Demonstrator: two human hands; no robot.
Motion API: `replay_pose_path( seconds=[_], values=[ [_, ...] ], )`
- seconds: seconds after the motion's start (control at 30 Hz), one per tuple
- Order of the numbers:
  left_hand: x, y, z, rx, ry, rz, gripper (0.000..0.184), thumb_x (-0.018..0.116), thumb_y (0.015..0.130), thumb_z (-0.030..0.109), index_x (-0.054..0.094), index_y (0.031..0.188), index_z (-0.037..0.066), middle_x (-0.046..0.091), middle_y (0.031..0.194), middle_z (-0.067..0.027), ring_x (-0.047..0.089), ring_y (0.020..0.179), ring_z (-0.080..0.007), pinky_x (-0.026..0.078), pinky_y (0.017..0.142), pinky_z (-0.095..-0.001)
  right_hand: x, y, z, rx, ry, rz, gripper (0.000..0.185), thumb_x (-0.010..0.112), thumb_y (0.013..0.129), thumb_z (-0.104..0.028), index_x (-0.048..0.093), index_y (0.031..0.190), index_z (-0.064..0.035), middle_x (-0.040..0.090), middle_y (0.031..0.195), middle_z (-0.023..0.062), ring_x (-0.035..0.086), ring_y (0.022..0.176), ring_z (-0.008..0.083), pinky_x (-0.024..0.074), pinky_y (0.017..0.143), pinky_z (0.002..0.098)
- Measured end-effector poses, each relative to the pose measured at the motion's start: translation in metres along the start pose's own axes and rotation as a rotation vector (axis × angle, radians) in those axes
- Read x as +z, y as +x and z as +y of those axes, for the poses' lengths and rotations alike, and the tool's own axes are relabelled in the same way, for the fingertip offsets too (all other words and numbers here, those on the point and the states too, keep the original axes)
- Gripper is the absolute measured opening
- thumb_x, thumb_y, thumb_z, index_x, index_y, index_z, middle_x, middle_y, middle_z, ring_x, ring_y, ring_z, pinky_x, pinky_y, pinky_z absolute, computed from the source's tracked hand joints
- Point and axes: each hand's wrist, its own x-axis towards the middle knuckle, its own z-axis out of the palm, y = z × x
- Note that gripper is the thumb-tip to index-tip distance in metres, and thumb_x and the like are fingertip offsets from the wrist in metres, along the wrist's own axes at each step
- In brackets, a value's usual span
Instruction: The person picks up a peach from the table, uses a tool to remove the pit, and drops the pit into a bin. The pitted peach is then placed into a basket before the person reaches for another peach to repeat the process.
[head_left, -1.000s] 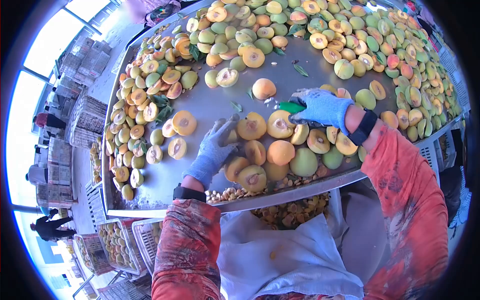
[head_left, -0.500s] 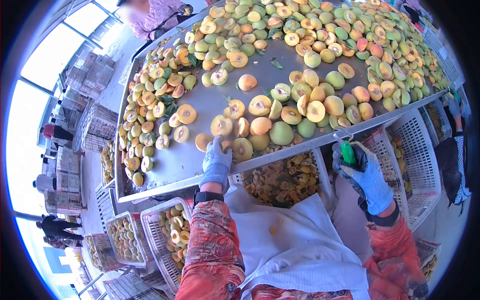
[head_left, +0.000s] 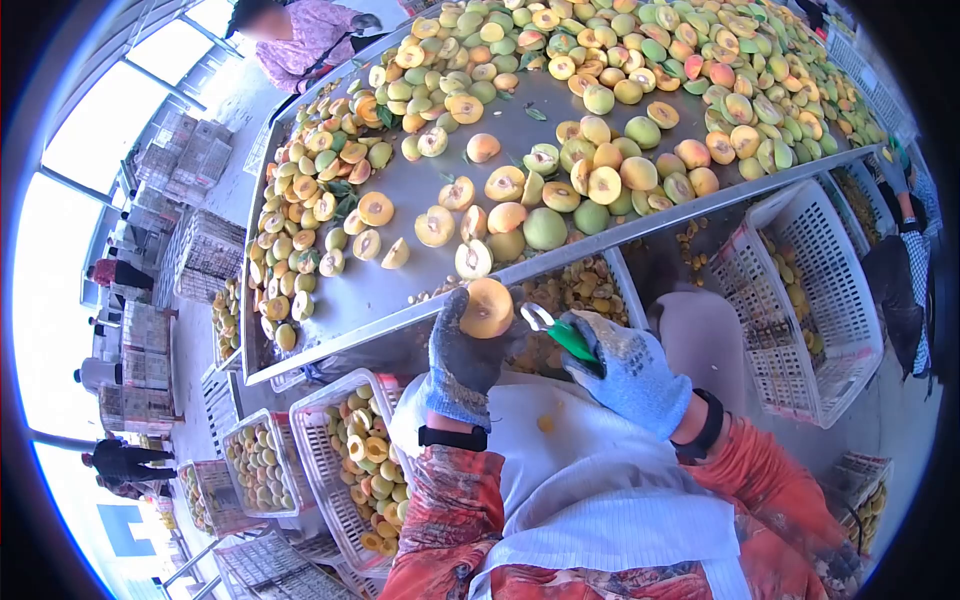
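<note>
My left hand (head_left: 462, 350), in a blue and dark glove, holds a halved peach-like fruit (head_left: 487, 308) with its cut face showing, just off the table's front edge. Close on its right, my right hand (head_left: 632, 368) is wrapped round the green handle of a tool (head_left: 572, 341) with a looped metal end. The loop points toward the fruit and looks apart from it. Many whole and halved fruits (head_left: 544, 229) lie on the metal table (head_left: 400, 314) beyond my hands. A bin of fruit pieces (head_left: 590, 285) is partly visible under the table edge.
White crates of fruit stand at lower left (head_left: 362, 470) and right (head_left: 805, 300). A co-worker in a pink patterned top (head_left: 310, 42) is across the table at upper left. Another person's arm (head_left: 905, 200) shows at far right. Stacked crates (head_left: 208, 258) and more people are at far left.
My left hand has come off the table toward me and now holds a halved fruit. My right hand with the tool first dropped past the table's edge, then moved left beside it. The view has shifted.
</note>
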Motion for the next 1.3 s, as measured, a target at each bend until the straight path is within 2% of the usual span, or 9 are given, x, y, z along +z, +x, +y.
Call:
replay_pose_path(
  seconds=[0.13,0.27,0.6,0.77,1.07,1.13,1.17,1.23,1.3],
  values=[
    [-0.005,-0.014,-0.02,-0.044,-0.057,-0.034,0.034,0.057,0.083,0.031,0.051,0.109,0.01,0.057,0.105,-0.0111,0.057,0.101,-0.0293,0.051,0.08,-0.0494,-0.003,-0.003,-0.009,0.01,-0.255,-0.154,0.049,0.065,0.072,-0.02,0.049,0.116,-0.0068,0.057,0.083,0.0114,0.06,0.068,0.0286,0.046,0.062,0.0394],
    [0.005,-0.027,-0.023,-0.009,-0.017,-0.039,0.037,0.06,0.08,0.026,0.05,0.111,0.007,0.057,0.11,-0.013,0.056,0.105,-0.0301,0.05,0.085,-0.046,-0.009,-0.011,-0.014,-0.045,-0.365,-0.193,0.052,0.064,0.071,-0.019,0.048,0.118,-0.0053,0.057,0.084,0.0119,0.059,0.07,0.0274,0.0459,0.063,0.0385],
    [0.005,-0.032,-0.035,-0.041,-0.043,-0.116,0.038,0.057,0.082,0.022,0.05,0.113,0.001,0.057,0.109,-0.0152,0.057,0.102,-0.0307,0.049,0.085,-0.0445,-0.004,-0.028,-0.01,-0.109,-0.504,-0.284,0.053,0.061,0.074,-0.018,0.046,0.122,0.0004,0.057,0.085,0.0151,0.059,0.069,0.0281,0.0457,0.059,0.0395],
    [0.021,-0.046,-0.045,0.268,0.16,-0.036,0.024,0.059,0.084,0.011,0.058,0.104,-0.002,0.062,0.102,-0.0134,0.063,0.087,-0.0247,0.054,0.073,-0.0341,-0.003,-0.038,-0.015,-0.125,-0.604,-0.393,0.05,0.055,0.077,-0.015,0.045,0.122,0.003,0.057,0.078,0.0158,0.058,0.062,0.0301,0.0446,0.054,0.0421],
    [0.04,-0.061,-0.057,0.647,0.26,0.038,0.022,0.056,0.088,0.009,0.055,0.107,-0.002,0.061,0.105,-0.0133,0.061,0.091,-0.02,0.054,0.072,-0.0325,-0.026,-0.025,-0.054,0.034,-0.004,-0.281,0.044,0.058,0.079,-0.021,0.046,0.113,0.0039,0.061,0.073,0.0176,0.062,0.06,0.03,0.0476,0.054,0.0391],
    [0.031,-0.052,-0.049,0.614,0.295,0.009,0.022,0.057,0.087,0.009,0.055,0.107,-0.002,0.061,0.106,-0.0128,0.06,0.091,-0.0188,0.053,0.074,-0.0307,-0.048,0.008,-0.055,0.585,0.558,-0.771,0.039,0.06,0.079,-0.023,0.049,0.108,0.0005,0.06,0.072,0.0192,0.061,0.06,0.0333,0.0483,0.056,0.0412],
    [0.02,-0.042,-0.048,0.591,0.316,0.008,0.023,0.057,0.087,0.009,0.055,0.107,-0.002,0.061,0.107,-0.0124,0.06,0.091,-0.0182,0.052,0.075,-0.0297,-0.038,0.005,-0.042,0.571,0.557,-0.766,0.039,0.06,0.079,-0.023,0.049,0.108,0.0005,0.06,0.072,0.0192,0.061,0.06,0.0333,0.0483,0.056,0.0412],
    [0.014,-0.03,-0.051,0.606,0.352,0.076,0.024,0.059,0.086,0.008,0.056,0.107,-0.003,0.061,0.107,-0.0114,0.059,0.092,-0.0166,0.05,0.078,-0.0281,-0.009,-0.003,0.0,-0.016,0.043,-0.453,0.038,0.061,0.077,-0.023,0.051,0.107,-0.0021,0.06,0.069,0.0178,0.061,0.059,0.0324,0.0484,0.054,0.04],
    [0.009,-0.017,-0.052,0.67,0.381,0.155,0.021,0.058,0.086,0.006,0.056,0.105,-0.004,0.062,0.101,-0.0112,0.061,0.085,-0.0172,0.052,0.071,-0.0284,-0.005,-0.007,-0.011,0.0,-0.269,-0.287,0.032,0.061,0.076,-0.022,0.053,0.1,-0.0015,0.061,0.066,0.0169,0.062,0.061,0.0319,0.0483,0.053,0.0403]
  ],
)
